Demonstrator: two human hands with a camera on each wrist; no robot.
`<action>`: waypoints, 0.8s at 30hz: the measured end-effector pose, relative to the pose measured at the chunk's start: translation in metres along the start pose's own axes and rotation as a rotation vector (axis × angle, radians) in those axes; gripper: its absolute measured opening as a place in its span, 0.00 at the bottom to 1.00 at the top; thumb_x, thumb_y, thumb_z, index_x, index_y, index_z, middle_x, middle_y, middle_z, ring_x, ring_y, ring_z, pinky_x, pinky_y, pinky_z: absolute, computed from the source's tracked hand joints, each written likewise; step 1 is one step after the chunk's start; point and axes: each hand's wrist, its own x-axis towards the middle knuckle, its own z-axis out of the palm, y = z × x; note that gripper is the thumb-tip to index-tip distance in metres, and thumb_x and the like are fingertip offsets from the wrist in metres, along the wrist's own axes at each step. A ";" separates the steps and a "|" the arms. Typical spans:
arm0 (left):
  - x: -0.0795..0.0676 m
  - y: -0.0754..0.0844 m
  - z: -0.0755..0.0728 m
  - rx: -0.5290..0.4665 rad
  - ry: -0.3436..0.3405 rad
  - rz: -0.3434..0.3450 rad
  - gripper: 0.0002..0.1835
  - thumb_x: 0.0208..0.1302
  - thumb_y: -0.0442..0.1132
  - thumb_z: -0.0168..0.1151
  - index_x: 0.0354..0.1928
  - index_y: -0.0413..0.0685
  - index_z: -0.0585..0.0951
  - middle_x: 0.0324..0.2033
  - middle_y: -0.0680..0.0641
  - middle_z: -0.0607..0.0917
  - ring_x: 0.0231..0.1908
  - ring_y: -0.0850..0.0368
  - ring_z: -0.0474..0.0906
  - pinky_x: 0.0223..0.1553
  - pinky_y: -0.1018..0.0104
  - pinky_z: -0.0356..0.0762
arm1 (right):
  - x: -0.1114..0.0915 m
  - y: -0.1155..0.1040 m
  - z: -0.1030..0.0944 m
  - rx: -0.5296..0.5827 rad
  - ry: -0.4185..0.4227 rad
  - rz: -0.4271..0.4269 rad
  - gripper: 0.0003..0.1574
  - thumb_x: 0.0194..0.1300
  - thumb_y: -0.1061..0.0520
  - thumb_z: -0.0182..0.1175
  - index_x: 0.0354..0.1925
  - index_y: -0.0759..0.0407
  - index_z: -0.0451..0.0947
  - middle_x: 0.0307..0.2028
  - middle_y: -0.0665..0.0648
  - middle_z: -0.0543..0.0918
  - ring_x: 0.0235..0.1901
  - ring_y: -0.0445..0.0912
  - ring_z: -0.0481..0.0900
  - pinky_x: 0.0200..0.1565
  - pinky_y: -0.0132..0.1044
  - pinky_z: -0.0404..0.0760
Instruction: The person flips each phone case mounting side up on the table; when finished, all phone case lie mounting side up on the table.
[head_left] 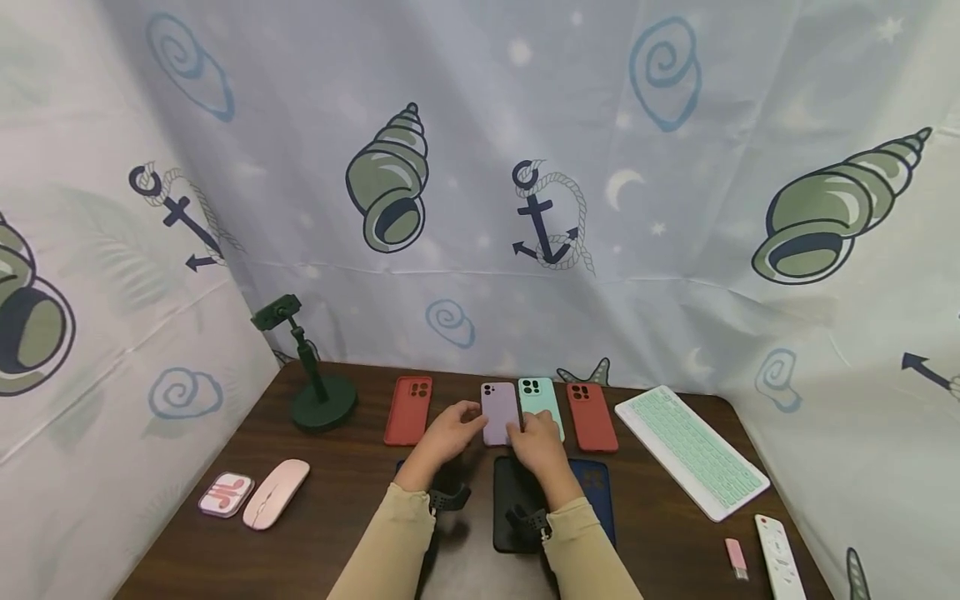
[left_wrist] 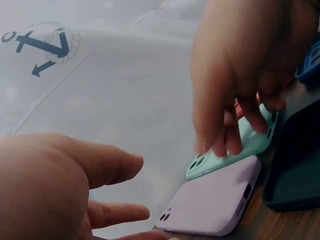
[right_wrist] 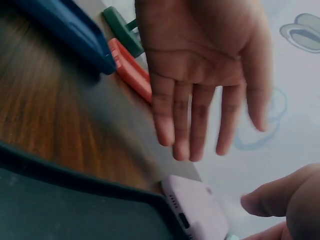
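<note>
One lilac phone case (head_left: 499, 410), between left hand (head_left: 448, 433) and right hand (head_left: 540, 443)

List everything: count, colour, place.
Table: 1, brown, below
Backdrop: 1, pale, behind
Stand: 1, green, back left
Earphone box: 1, white-pink, left
Mouse: 1, pink, left
Red cases: 2, red, back row ends
Lilac case: 1, lilac, back row
Mint case: 1, mint, back row
Black case: 1, black, front centre
Blue cases: 2, blue, near wrists
Keyboard: 1, white-green, right
USB stick: 1, pink, front right
Remote: 1, white, right
Straps: 2, black, wrists
Sleeves: 2, cream, forearms
Left hand: 1, bare, by lilac case
Right hand: 1, bare, by mint case
</note>
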 end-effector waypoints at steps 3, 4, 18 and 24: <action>0.002 0.001 0.002 -0.042 -0.037 0.004 0.30 0.75 0.52 0.56 0.69 0.39 0.71 0.63 0.36 0.79 0.53 0.42 0.82 0.54 0.44 0.78 | 0.000 0.001 0.003 0.005 0.031 -0.028 0.31 0.72 0.45 0.59 0.59 0.68 0.79 0.52 0.68 0.74 0.53 0.63 0.72 0.54 0.58 0.74; 0.002 0.002 0.002 -0.048 -0.056 0.006 0.31 0.75 0.52 0.56 0.69 0.38 0.71 0.64 0.35 0.78 0.53 0.42 0.83 0.55 0.44 0.78 | -0.001 0.000 0.003 0.007 0.040 -0.038 0.31 0.71 0.46 0.59 0.61 0.68 0.78 0.52 0.68 0.74 0.53 0.63 0.72 0.55 0.58 0.74; -0.001 0.003 0.005 -0.018 -0.132 -0.015 0.32 0.75 0.53 0.56 0.70 0.36 0.71 0.65 0.34 0.77 0.52 0.44 0.82 0.55 0.44 0.78 | -0.006 -0.006 0.009 -0.076 0.020 -0.094 0.28 0.71 0.45 0.60 0.55 0.68 0.81 0.46 0.66 0.74 0.45 0.60 0.71 0.45 0.53 0.74; 0.000 0.002 0.007 0.061 -0.114 0.001 0.31 0.74 0.53 0.56 0.68 0.36 0.73 0.64 0.35 0.78 0.63 0.39 0.77 0.62 0.41 0.73 | -0.006 -0.005 0.009 0.006 0.007 -0.070 0.32 0.71 0.45 0.60 0.59 0.69 0.79 0.48 0.67 0.75 0.49 0.61 0.72 0.50 0.55 0.75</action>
